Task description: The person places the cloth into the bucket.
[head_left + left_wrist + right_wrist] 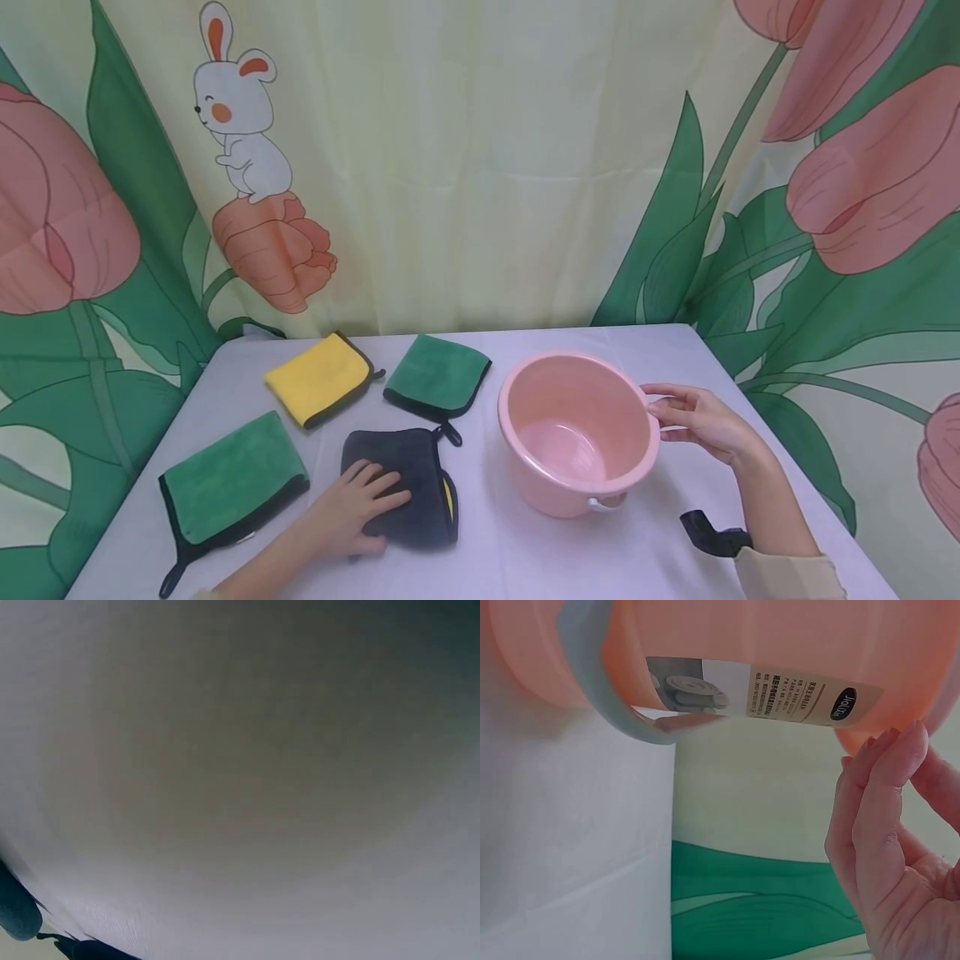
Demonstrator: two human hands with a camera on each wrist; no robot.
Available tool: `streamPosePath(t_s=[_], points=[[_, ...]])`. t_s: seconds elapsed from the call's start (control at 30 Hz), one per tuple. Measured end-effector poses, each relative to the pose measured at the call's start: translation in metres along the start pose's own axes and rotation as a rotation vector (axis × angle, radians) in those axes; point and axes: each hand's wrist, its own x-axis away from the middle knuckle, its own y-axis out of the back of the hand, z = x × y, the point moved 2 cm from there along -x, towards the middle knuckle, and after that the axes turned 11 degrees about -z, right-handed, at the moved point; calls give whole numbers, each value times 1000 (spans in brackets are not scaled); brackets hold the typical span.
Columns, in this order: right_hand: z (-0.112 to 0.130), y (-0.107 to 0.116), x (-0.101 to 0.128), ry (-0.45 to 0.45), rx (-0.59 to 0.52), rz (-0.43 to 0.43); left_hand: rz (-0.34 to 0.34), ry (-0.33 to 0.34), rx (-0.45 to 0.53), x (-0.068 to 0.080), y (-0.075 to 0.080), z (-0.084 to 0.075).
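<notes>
My left hand rests on a folded dark grey cloth at the front of the table, fingers spread over it. A yellow edge shows at the cloth's right side. On the right, my right hand pinches the rim of a pink plastic bucket with its fingertips. The bucket stands upright and its visible inside holds nothing. In the right wrist view, the fingers meet the rim beside a printed label, and a pale handle hangs across the bucket's side. The left wrist view is mostly a blurred pale surface.
A folded green cloth lies at the left, a yellow cloth behind it, and another green cloth at the back middle. All have dark edging and loops. A black wrist device sits under the right wrist. A printed curtain hangs behind the table.
</notes>
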Motion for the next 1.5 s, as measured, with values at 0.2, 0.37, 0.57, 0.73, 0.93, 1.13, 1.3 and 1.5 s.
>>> streamPosePath(t_s=[0.2, 0.37, 0.57, 0.73, 0.93, 1.13, 1.3, 1.5], points=[[2, -1, 1, -4, -10, 4, -64, -25, 3, -4, -3, -2], [3, -1, 0, -3, -14, 9, -95, -39, -15, -7, -4, -4], [3, 0, 0, -16, -18, 5, -84, -3, -23, -11, -6, -6], [1, 0, 0, -21, -23, 4, -107, 14, -34, -21, 0, -7], [0, 0, 0, -18, -27, 6, -201, 3, -70, -45, 19, -5], [0, 0, -1, -20, -21, 0, -246, 3, -106, -77, 48, 2], [-2, 0, -2, -25, -21, 3, -323, -31, -154, -105, 74, 9], [-2, 1, -2, -29, -19, 2, -377, -60, -235, -136, 102, 22]])
